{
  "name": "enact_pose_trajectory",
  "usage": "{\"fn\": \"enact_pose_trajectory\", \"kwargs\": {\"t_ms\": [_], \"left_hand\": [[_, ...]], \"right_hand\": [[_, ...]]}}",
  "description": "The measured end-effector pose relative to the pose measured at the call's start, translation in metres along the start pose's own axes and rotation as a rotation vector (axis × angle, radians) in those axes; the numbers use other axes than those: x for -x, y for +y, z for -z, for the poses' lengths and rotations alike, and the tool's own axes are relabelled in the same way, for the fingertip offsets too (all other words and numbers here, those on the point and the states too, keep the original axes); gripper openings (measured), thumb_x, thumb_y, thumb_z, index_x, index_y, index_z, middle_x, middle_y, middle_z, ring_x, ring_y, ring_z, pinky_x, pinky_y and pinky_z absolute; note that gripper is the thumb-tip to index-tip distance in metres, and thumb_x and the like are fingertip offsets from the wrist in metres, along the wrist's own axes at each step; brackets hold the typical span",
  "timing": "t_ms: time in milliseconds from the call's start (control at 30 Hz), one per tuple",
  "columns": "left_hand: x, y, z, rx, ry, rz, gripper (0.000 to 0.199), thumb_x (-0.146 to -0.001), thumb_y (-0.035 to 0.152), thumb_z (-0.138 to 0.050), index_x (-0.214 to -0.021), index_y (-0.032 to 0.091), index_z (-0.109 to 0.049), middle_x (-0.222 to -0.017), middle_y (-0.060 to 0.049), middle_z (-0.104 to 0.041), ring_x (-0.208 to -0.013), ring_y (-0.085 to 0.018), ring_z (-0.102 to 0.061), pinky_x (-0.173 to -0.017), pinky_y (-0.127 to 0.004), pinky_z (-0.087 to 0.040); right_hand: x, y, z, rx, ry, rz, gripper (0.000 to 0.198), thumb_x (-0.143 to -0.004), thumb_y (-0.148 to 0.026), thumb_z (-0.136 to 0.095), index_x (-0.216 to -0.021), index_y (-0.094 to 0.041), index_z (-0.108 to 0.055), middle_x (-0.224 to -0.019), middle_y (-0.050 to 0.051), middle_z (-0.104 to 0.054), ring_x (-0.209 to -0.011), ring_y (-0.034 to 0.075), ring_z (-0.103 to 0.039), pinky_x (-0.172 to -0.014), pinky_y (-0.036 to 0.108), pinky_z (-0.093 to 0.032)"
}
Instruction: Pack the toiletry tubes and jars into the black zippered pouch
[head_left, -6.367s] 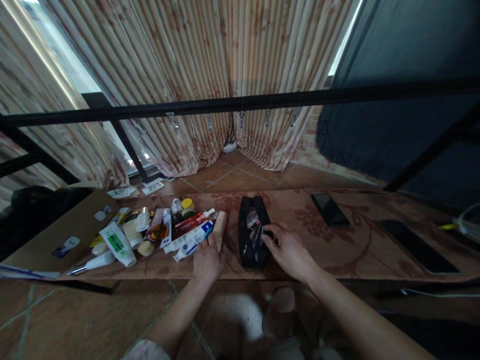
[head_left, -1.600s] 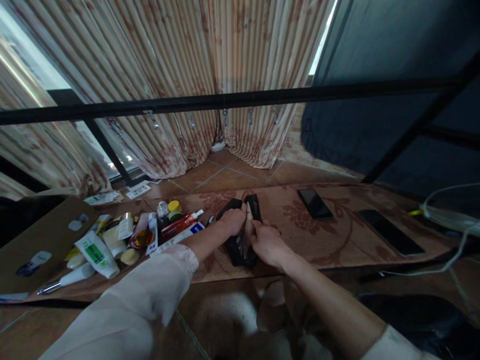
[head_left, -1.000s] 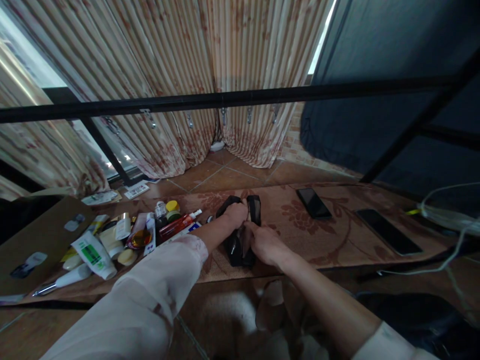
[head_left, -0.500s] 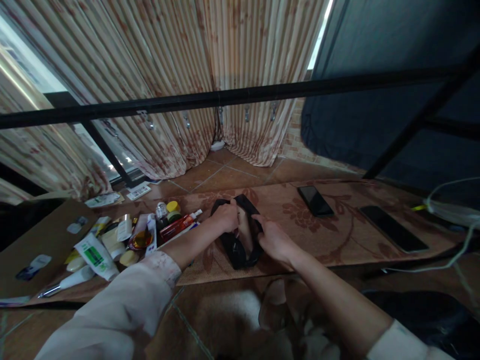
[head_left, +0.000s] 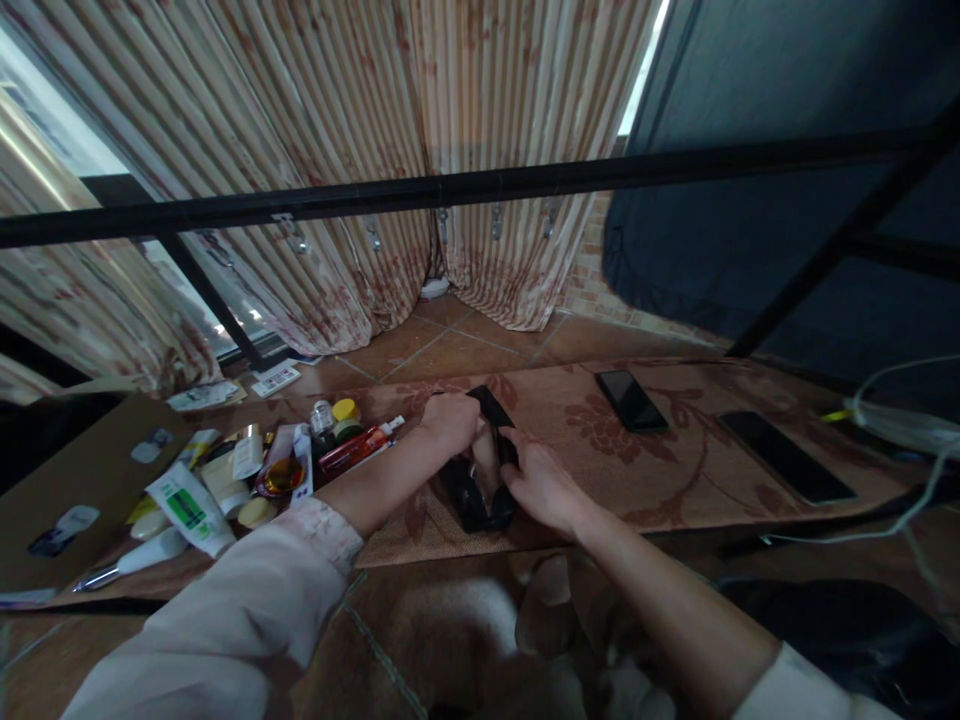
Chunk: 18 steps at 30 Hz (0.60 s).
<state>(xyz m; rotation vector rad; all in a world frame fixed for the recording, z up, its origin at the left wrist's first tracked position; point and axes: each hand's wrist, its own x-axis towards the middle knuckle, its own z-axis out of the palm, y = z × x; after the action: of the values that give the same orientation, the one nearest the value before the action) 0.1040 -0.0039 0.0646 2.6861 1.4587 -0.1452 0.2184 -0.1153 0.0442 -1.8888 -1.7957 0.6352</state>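
Observation:
A small black pouch [head_left: 471,508] lies on the patterned cloth in front of me, its mouth spread and a pale lining or item showing inside. My left hand [head_left: 451,424] is closed on the pouch's left rim near its far end, its fingertips partly hidden. On the opposite side, my right hand [head_left: 543,482] pinches the right rim with thumb and fingers. Just left of the pouch is a red bottle [head_left: 356,450] with a pale cap. Beyond my left forearm lie a white tube with a green label [head_left: 191,508] and a yellow-lidded jar [head_left: 346,411].
A cardboard box [head_left: 97,480] stands at the far left beside several cosmetics. Two dark phones, one nearer the middle [head_left: 631,400] and one farther right [head_left: 787,457], lie on the cloth [head_left: 585,460]. A black rail [head_left: 510,184] crosses ahead, before the curtains [head_left: 345,120]. A white cable [head_left: 892,525] hangs at right.
My left hand has turned over slightly, its fingers now curled tighter at the pouch's left rim. My right hand has shifted a little left along with the pouch's right side.

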Motion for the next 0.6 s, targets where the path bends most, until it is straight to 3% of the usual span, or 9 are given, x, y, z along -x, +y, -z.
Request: {"fn": "enact_pose_trajectory", "kwargs": {"t_ms": [133,267,467,600], "left_hand": [[0.008,-0.001,0.002,-0.035,0.021,-0.107,0.02,-0.077,0.022,-0.056,-0.093,0.02,-0.067,-0.1,-0.01,-0.068,-0.1,-0.026,-0.063,-0.083,-0.034,-0.049],[0.012,-0.001,-0.002,-0.072,0.019,-0.228,0.026,-0.08,0.019,-0.05,-0.1,0.024,-0.065,-0.104,-0.006,-0.067,-0.102,-0.022,-0.062,-0.084,-0.03,-0.048],[0.006,-0.005,-0.001,-0.11,0.009,-0.239,0.021,-0.074,0.013,-0.053,-0.089,0.016,-0.068,-0.097,-0.012,-0.067,-0.096,-0.025,-0.063,-0.082,-0.031,-0.048],[0.02,-0.01,0.002,-0.031,0.113,-0.245,0.027,-0.084,0.018,-0.044,-0.1,0.02,-0.065,-0.108,-0.008,-0.064,-0.099,-0.021,-0.062,-0.084,-0.03,-0.048]], "right_hand": [[0.001,0.004,0.003,-0.033,0.001,0.068,0.048,-0.078,-0.011,-0.049,-0.125,-0.018,-0.052,-0.12,0.009,-0.057,-0.109,0.019,-0.053,-0.093,0.028,-0.037],[0.002,0.008,0.003,-0.082,0.05,0.096,0.044,-0.077,-0.01,-0.05,-0.12,-0.021,-0.055,-0.116,0.006,-0.057,-0.1,0.016,-0.054,-0.089,0.027,-0.038],[0.002,0.007,0.002,-0.112,0.086,0.081,0.047,-0.075,-0.008,-0.05,-0.12,-0.019,-0.057,-0.107,0.006,-0.058,-0.092,0.015,-0.055,-0.085,0.026,-0.04],[0.004,0.007,0.003,-0.111,0.102,0.044,0.05,-0.077,-0.014,-0.052,-0.127,-0.02,-0.051,-0.114,0.007,-0.057,-0.09,0.015,-0.056,-0.084,0.028,-0.04]]}}
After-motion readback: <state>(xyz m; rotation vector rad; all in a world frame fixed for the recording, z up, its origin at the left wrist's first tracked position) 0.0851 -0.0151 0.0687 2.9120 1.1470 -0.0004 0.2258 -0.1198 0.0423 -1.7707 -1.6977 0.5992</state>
